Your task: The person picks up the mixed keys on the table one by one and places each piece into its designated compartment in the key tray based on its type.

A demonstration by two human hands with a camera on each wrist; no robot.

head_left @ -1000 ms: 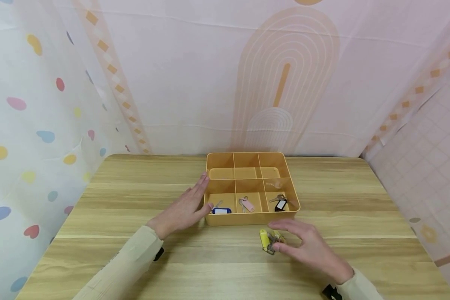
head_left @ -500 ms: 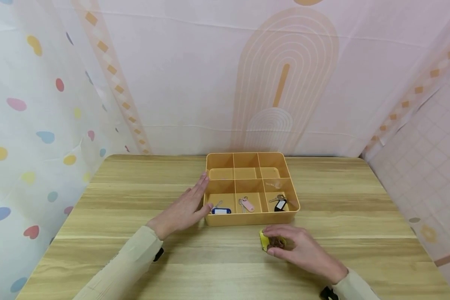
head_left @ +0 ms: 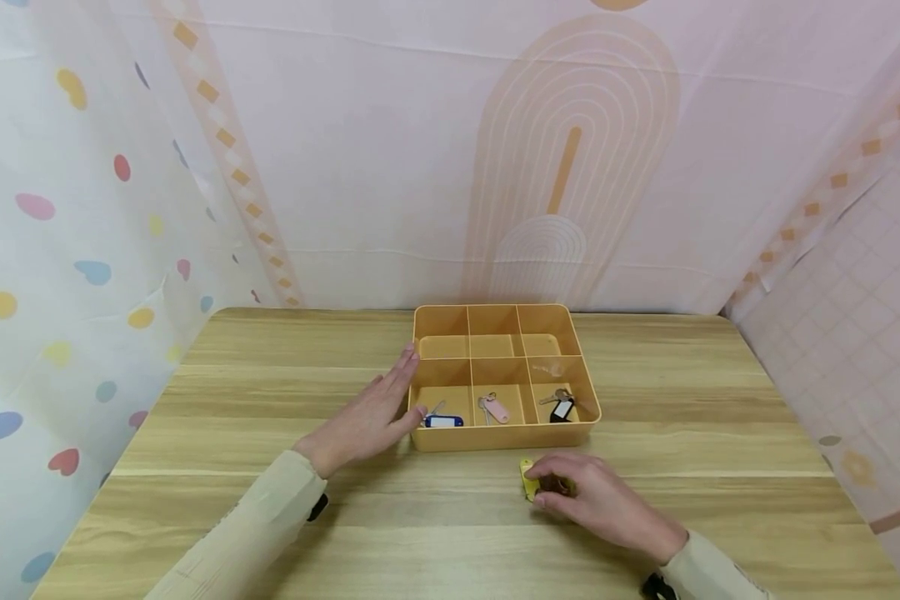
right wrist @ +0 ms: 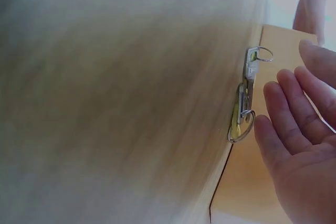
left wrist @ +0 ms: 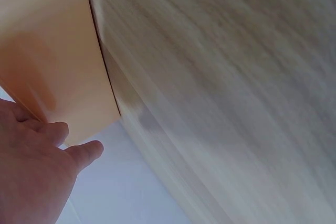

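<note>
My left hand [head_left: 367,421] rests along the left wall of an orange compartment box [head_left: 504,437], fingers straight, thumb at the front left corner. In front of the box, on the table, lie keys [right wrist: 252,72] on metal rings with yellow key tags [head_left: 528,482]. Over them is my right hand [head_left: 596,504], thumb and fingers loosely bent around the bunch and partly hiding it in the head view. The right wrist view shows the fingers apart from the keys, or barely at the lower ring, gripping nothing.
The box's front row holds a key with a blue tag [head_left: 443,422] at left, one with a pink tag [head_left: 497,409] in the middle, and one with a black tag [head_left: 562,409] at right. A patterned curtain [head_left: 375,167] hangs behind the wooden table [head_left: 300,350].
My right hand has moved slightly left and down over the yellow-tagged keys, covering more of them. The left hand and the box stay put.
</note>
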